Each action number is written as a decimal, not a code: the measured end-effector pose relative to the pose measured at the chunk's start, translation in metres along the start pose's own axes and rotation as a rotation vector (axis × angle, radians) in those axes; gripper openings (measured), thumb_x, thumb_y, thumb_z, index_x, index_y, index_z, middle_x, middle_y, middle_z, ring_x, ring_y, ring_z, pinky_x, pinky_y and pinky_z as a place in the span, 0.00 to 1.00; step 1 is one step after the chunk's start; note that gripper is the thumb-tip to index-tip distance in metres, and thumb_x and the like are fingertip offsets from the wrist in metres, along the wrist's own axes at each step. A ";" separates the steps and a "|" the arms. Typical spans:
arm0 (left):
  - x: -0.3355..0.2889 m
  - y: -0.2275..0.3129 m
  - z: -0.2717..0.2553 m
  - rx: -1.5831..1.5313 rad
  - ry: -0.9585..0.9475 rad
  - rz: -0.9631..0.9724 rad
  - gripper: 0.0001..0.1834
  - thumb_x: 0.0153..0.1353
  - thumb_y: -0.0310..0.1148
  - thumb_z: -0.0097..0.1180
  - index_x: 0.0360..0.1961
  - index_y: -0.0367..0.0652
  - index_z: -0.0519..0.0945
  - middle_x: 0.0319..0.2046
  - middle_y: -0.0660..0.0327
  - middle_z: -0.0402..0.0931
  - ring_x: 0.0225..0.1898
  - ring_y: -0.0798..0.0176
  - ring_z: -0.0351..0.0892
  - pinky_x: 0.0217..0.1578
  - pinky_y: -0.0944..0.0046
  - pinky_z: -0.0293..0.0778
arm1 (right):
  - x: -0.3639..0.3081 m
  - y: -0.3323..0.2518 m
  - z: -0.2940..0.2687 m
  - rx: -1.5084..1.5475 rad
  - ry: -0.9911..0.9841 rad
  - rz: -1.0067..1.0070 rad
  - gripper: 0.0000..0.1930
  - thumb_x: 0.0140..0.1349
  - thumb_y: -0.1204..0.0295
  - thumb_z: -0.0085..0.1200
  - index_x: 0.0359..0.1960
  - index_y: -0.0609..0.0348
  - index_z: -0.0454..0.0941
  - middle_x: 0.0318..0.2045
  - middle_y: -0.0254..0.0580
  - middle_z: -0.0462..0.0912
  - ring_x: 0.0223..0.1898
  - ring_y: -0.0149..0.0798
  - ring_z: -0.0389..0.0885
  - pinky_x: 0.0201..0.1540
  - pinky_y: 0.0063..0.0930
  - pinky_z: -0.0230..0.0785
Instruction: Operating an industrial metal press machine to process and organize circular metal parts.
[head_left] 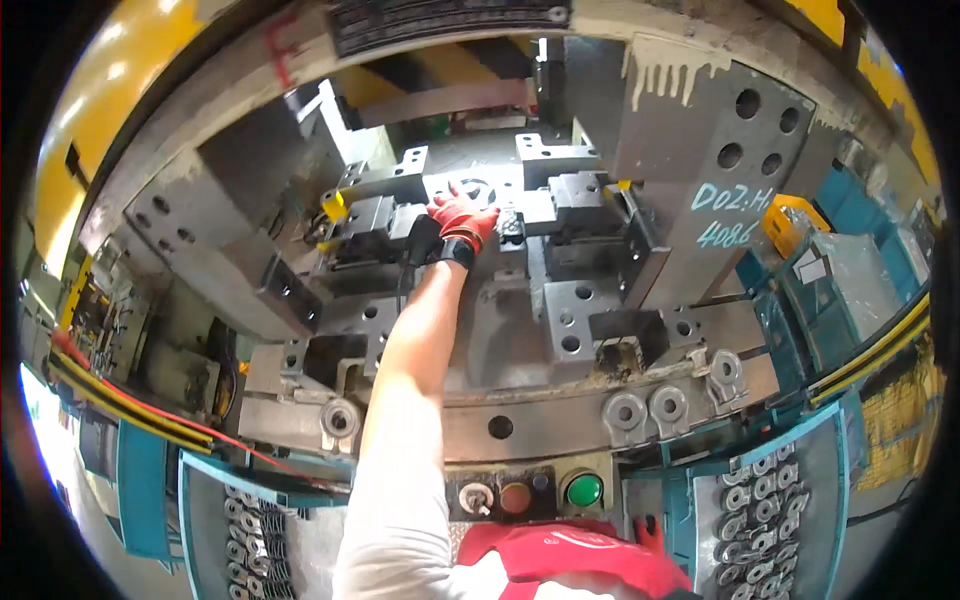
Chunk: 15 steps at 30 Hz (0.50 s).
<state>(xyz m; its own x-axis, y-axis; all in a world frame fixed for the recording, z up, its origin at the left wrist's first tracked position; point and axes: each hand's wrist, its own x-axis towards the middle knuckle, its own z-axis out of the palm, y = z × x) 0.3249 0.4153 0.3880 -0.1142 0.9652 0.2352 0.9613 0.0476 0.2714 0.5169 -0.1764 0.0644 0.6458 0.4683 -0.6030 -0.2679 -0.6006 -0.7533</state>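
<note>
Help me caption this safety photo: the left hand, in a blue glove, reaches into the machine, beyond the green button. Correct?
Not quite: the head view shows the left hand in a red glove, not blue, reaching into the machine, beyond the green button.

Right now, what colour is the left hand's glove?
The glove is red, clearest in the head view.

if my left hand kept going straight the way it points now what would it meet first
Probably the round part right at the front of the left hand; they may already be touching, as depth is unclear here.
</note>
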 end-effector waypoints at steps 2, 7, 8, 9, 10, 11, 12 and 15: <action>0.031 0.006 0.019 -0.022 -0.137 -0.059 0.57 0.39 0.64 0.60 0.65 0.41 0.54 0.61 0.46 0.58 0.60 0.47 0.63 0.58 0.52 0.61 | 0.007 0.036 -0.014 0.029 0.082 0.017 0.20 0.57 0.63 0.59 0.46 0.61 0.71 0.26 0.32 0.74 0.26 0.25 0.69 0.26 0.22 0.62; 0.071 0.002 0.056 0.148 -0.028 0.369 0.23 0.51 0.52 0.47 0.43 0.53 0.79 0.47 0.57 0.76 0.50 0.54 0.74 0.44 0.54 0.71 | -0.009 0.105 -0.025 0.039 0.188 0.046 0.22 0.57 0.60 0.59 0.48 0.63 0.72 0.29 0.36 0.76 0.29 0.27 0.72 0.30 0.23 0.66; 0.079 -0.001 0.056 0.249 -0.051 0.447 0.21 0.51 0.51 0.48 0.40 0.51 0.79 0.45 0.59 0.77 0.47 0.55 0.76 0.40 0.54 0.72 | -0.014 0.101 -0.024 0.004 0.175 -0.063 0.23 0.57 0.59 0.59 0.48 0.64 0.71 0.29 0.37 0.75 0.31 0.29 0.72 0.33 0.25 0.67; 0.087 0.000 0.058 0.059 -0.013 0.148 0.28 0.48 0.54 0.53 0.46 0.46 0.75 0.47 0.55 0.76 0.48 0.54 0.76 0.43 0.53 0.72 | -0.019 0.090 -0.023 -0.043 0.196 -0.100 0.25 0.57 0.58 0.59 0.48 0.65 0.71 0.30 0.39 0.75 0.33 0.31 0.72 0.36 0.27 0.67; 0.091 -0.007 0.057 -0.050 0.010 0.057 0.36 0.45 0.55 0.58 0.50 0.41 0.71 0.46 0.52 0.76 0.47 0.54 0.76 0.44 0.54 0.72 | -0.029 0.071 -0.024 -0.131 0.252 -0.063 0.26 0.56 0.56 0.59 0.47 0.66 0.70 0.34 0.43 0.76 0.37 0.36 0.72 0.41 0.31 0.66; 0.094 -0.011 0.056 -0.162 0.042 -0.030 0.44 0.42 0.56 0.62 0.55 0.36 0.66 0.45 0.49 0.77 0.45 0.55 0.77 0.46 0.55 0.72 | -0.032 0.043 -0.026 -0.166 0.131 -0.008 0.25 0.58 0.59 0.57 0.49 0.66 0.70 0.42 0.47 0.77 0.45 0.37 0.73 0.47 0.31 0.66; 0.097 -0.021 0.049 -0.281 0.084 0.114 0.51 0.39 0.60 0.62 0.60 0.38 0.60 0.50 0.45 0.73 0.50 0.50 0.74 0.49 0.55 0.70 | -0.036 0.015 -0.023 -0.018 0.031 -0.032 0.25 0.59 0.63 0.56 0.54 0.65 0.69 0.49 0.48 0.76 0.50 0.37 0.72 0.53 0.29 0.64; 0.077 -0.041 0.033 -0.601 0.034 0.294 0.57 0.38 0.62 0.63 0.64 0.39 0.55 0.50 0.43 0.72 0.51 0.45 0.74 0.50 0.55 0.69 | -0.040 -0.058 -0.007 0.000 0.153 -0.345 0.25 0.59 0.66 0.56 0.55 0.67 0.68 0.49 0.46 0.76 0.51 0.36 0.72 0.55 0.28 0.62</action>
<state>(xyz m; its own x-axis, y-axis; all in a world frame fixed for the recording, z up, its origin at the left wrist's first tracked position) 0.2847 0.4959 0.3643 0.1137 0.9073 0.4047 0.6480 -0.3766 0.6621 0.5115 -0.1643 0.1340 0.7973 0.5411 -0.2675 -0.0156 -0.4245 -0.9053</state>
